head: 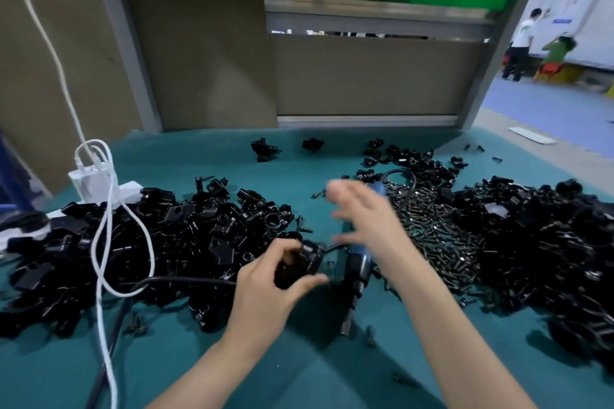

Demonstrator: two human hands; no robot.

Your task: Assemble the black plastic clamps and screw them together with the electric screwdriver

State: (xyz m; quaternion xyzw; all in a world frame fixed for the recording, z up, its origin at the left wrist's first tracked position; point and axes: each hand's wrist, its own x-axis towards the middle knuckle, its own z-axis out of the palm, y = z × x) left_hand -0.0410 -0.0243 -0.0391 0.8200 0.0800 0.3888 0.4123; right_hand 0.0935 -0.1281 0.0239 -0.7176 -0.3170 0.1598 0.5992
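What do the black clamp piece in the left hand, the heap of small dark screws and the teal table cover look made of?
Black clamp piece: glossy moulded plastic, by its sheen, though blurred. Screws: probably dark metal, glinting. Table cover: matte cloth or felt, without shine.

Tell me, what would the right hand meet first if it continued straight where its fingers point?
Likely the few loose screws just beyond the right hand, though it is blurred and height is unclear.

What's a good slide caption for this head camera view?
Left hand grips a black clamp; open right hand hovers over the electric screwdriver.
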